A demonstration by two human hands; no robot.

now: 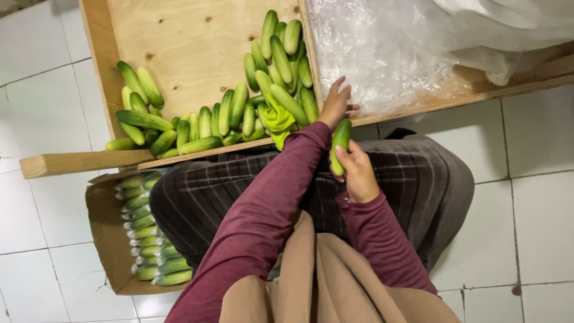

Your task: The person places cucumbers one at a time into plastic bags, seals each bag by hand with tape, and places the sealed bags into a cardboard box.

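My right hand (357,174) grips one green cucumber (341,139) upright above my lap. My left hand (335,105) reaches forward with fingers spread onto a heap of clear plastic film (382,54) at the edge of the wooden tray. Several loose cucumbers (227,113) lie piled in the wooden tray's (179,42) near corner. A yellow-green cloth (277,119) lies on the pile, close to my left wrist.
A cardboard box (104,239) on the white tiled floor at the left holds several wrapped cucumbers (146,239) in a row. White fabric (508,24) lies at the top right over the wooden frame. My lap in dark checked cloth fills the middle.
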